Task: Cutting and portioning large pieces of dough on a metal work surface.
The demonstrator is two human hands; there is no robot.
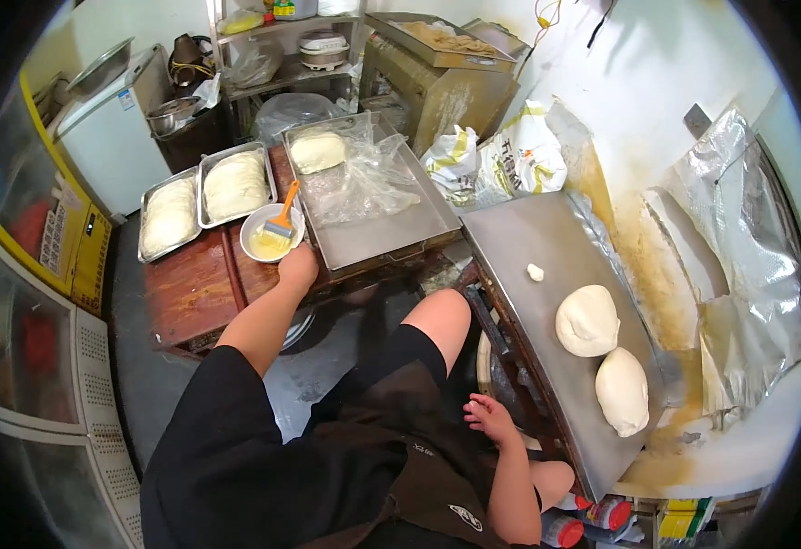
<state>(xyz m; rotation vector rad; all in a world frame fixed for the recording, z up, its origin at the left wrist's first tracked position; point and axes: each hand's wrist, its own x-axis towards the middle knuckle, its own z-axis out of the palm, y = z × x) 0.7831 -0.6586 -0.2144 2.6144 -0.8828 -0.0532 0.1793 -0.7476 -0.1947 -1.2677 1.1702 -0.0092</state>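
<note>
My left hand (pixel 297 266) is closed at the lower right rim of a white bowl (pixel 246 237) on the red-brown wooden table; its fingertips are hidden. An orange-handled pastry brush (pixel 281 223) leans in the bowl with its bristles in yellow liquid. Behind the bowl, two metal trays hold pale dough (pixel 236 185), (pixel 169 214) dough too. Apart from any object, my right hand (pixel 488 416) hangs beside the steel worktop (pixel 545 240) with its fingers loosely curled. Two large dough lumps, one rounded (pixel 587 320) and one oval (pixel 622 392), touch on the worktop near a small dough piece (pixel 535 272).
A large metal tray (pixel 373 247) right of the bowl holds dough and clear plastic film (pixel 366 185). Flour bags (pixel 520 154) stand behind the worktop. A metal shelf (pixel 290 72) and a white chest freezer (pixel 119 137) are at the back. Red-lidded jars (pixel 606 515) sit below the worktop.
</note>
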